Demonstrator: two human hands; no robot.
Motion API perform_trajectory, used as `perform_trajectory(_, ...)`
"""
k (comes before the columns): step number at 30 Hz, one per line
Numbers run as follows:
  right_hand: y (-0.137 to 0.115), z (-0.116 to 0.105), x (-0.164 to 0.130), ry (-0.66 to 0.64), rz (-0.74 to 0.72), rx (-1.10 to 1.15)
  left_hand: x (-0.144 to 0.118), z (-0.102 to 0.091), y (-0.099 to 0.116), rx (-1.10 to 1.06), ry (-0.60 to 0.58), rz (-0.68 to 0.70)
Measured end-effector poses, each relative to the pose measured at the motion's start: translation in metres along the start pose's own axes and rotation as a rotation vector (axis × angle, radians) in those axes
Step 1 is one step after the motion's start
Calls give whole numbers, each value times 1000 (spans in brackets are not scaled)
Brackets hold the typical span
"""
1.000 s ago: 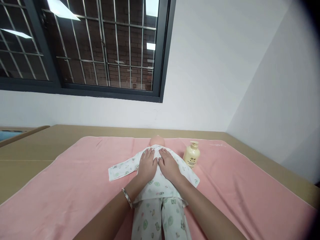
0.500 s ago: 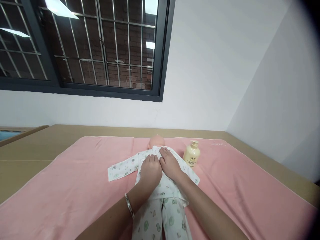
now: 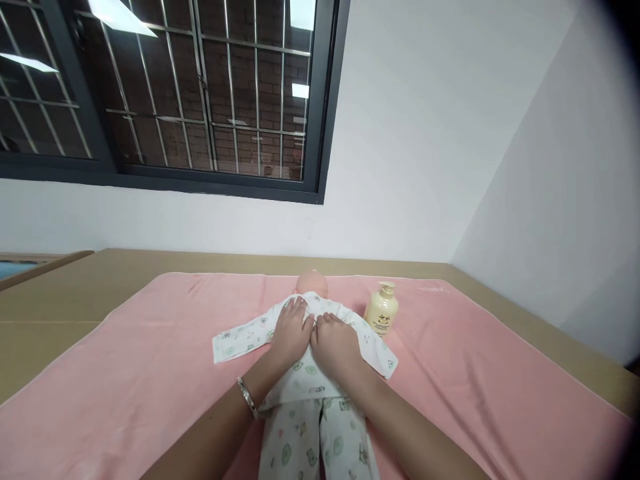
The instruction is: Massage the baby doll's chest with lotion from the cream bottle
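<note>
Fingers (image 3: pixel 293 313) of both hands lie flat on the doll's shirt (image 3: pixel 310 360)

Baby-care practice room, plain white walls, dark-framed barred window (image 3: pixel 200 93) facing brick, pink towel (image 3: pixel 125 373) spread over the tan table (image 3: pixel 60 300), cream pump lotion bottle (image 3: pixel 381 311) near the towel's far edge

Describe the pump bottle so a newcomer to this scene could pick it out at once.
Start at the pink towel spread over the tan table below the barred window. A doll in printed pyjamas lies along its middle, under both hands. The pump bottle stands upright just right of the doll's shoulder: the only cream-yellow, hard, standing thing there.
</note>
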State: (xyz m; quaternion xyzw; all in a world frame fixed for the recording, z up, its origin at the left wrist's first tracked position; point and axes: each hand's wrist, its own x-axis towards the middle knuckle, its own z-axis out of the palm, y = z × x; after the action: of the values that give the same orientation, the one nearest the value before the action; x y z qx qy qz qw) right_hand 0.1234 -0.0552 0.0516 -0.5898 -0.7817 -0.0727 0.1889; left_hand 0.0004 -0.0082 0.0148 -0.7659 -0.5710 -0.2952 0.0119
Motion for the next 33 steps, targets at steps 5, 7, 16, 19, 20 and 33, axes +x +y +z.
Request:
perform_trajectory(5,12,9,9,47,7,188,-8,6,3,19,146,33)
perform_trajectory(7,21,15,16,56,-20,284,-12,6,7,49,202,50)
perform_trajectory(16,35,26,25,76,-89,392,-20,-5,20,60,321,51)
perform_trajectory(19,25,22,17,118,-11,333,-19,-6,18,12,284,6)
perform_trajectory(20,21,20,14,135,16,307,-18,-6,16,-5,274,-11)
perform_trajectory(33,19,27,10,156,-6,318,-11,6,0,-182,212,-108)
